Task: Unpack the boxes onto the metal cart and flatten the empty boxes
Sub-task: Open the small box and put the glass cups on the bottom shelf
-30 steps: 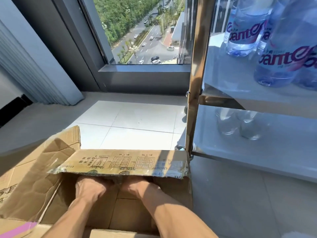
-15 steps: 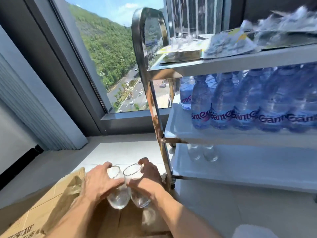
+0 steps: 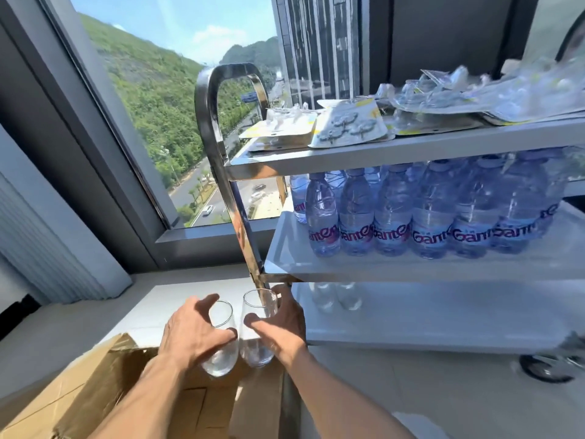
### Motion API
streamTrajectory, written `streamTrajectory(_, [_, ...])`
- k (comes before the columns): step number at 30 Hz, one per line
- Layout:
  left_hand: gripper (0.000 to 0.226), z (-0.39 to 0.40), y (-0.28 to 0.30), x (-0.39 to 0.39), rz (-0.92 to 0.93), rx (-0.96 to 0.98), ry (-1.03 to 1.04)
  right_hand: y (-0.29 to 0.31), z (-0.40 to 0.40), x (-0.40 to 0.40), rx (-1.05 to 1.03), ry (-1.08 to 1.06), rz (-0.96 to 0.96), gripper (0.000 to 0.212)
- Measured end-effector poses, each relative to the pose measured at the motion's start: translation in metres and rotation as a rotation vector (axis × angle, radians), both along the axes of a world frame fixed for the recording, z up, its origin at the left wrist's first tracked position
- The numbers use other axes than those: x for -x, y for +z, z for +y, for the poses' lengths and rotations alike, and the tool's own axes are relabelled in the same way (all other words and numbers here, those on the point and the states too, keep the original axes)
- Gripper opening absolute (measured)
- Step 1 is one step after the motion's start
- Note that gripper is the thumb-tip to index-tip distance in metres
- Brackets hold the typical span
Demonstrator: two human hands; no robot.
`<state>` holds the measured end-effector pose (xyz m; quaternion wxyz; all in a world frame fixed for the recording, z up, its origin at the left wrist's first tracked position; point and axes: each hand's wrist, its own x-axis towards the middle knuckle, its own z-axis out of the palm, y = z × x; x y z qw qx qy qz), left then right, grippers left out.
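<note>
My left hand (image 3: 193, 335) grips a clear drinking glass (image 3: 221, 359) and my right hand (image 3: 281, 331) grips a second clear glass (image 3: 258, 312). Both glasses are upright, side by side, held above the open cardboard box (image 3: 95, 391) at the bottom left. The metal cart (image 3: 411, 153) stands to the right; its corner post (image 3: 243, 236) is just behind the right glass. Two clear glasses (image 3: 335, 299) stand on the cart's bottom shelf (image 3: 443, 321).
Several water bottles (image 3: 427, 217) fill the middle shelf, and plastic blister packs (image 3: 348, 125) lie on the top shelf. A cart wheel (image 3: 550, 365) rests on the tiled floor at right. A large window (image 3: 177, 122) and its sill lie behind the box.
Both hands came up out of the box, each with a glass, and have moved up and right toward the cart's bottom shelf. My view has tilted upward.
</note>
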<state>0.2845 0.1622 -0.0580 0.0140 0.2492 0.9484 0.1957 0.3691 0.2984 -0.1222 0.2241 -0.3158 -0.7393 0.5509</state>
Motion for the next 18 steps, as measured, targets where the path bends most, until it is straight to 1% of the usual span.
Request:
streamTrajectory(3, [0.082,0.009,0.004,-0.007,0.04,-0.055,-0.003,0.007,0.014,-0.011,-0.047,-0.082,0.037,0.076])
streamTrajectory(5, [0.081,0.02,0.007,-0.013,0.087,-0.058,-0.028,0.008,0.022,-0.019,-0.124,-0.122,0.01,0.073])
streamTrajectory(8, [0.078,0.041,0.005,-0.025,0.146,-0.043,-0.078,0.003,0.032,-0.029,-0.22,-0.2,-0.041,0.073])
streamTrajectory(11, [0.079,0.063,-0.013,-0.033,0.259,0.005,-0.183,-0.011,0.042,-0.035,-0.304,-0.271,-0.05,0.075])
streamTrajectory(13, [0.084,0.078,-0.032,-0.034,0.255,-0.012,-0.251,-0.023,0.049,-0.034,-0.347,-0.268,-0.054,0.077])
streamTrajectory(18, [0.09,0.11,-0.065,-0.028,0.251,0.011,-0.299,-0.054,0.066,-0.034,-0.347,-0.279,-0.106,0.074])
